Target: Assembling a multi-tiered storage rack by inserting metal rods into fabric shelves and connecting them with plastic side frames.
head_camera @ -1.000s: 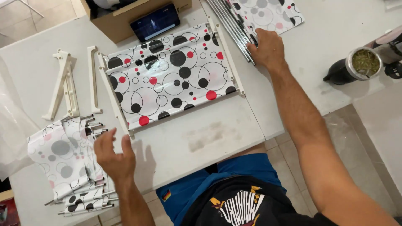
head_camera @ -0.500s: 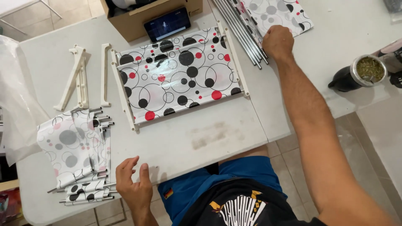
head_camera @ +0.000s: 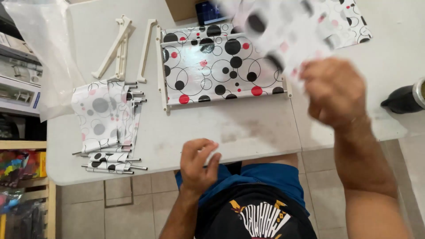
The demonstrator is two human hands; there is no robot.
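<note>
Looking down at a big white worktop [head_camera: 248, 132], we've got a whole spread of parts going on. Biggest piece is the dotted fabric shelf panel [head_camera: 221, 73] stretched between two white side rails, lying flat near the far edge. Left of it sits a crinkly clear plastic bag [head_camera: 44, 53], then a pile of matching dotted fabric sleeves with metal rods [head_camera: 108, 128] poking out, near the front left corner. A few loose white plastic brackets [head_camera: 119, 46] lie between the bag and the panel.

Our right hand [head_camera: 336, 93] is raised above the worktop, its grip closed around a blurry dotted fabric piece [head_camera: 283, 35] that hangs in the air over the panel's right end. Our left hand [head_camera: 199, 163] is down at the near edge of the worktop, fingers curled in; we can't tell if that grip actually has anything in it. A dark cup [head_camera: 405, 99] sits off at the right edge.
</note>
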